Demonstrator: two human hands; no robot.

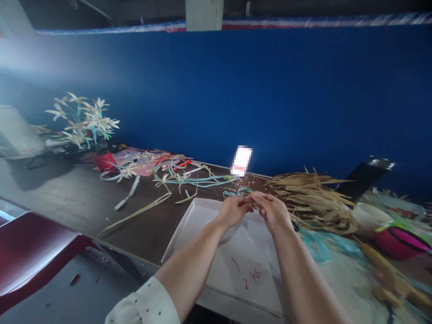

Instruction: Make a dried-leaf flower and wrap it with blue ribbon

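My left hand (234,211) and my right hand (272,211) meet above the far edge of a shallow white box lid (236,256), which has red handwriting on it. The fingers of both hands are closed in a pinch, tip to tip. What they pinch is small, thin and partly hidden, so I cannot name it. Just behind the fingertips lies a curled light-blue strip (243,191). To the right of my right hand is a heap of dried husks (303,193).
Pale-blue cords (202,181) and straw-coloured strips lie left of the lid. Farther left stands a bunch of husk flowers (89,119) in a red-wrapped pot (104,160). A pixelated bright screen (242,160) leans at the wall. A dark flask (362,180), white bowl (371,216) and pink pouch (401,242) are right.
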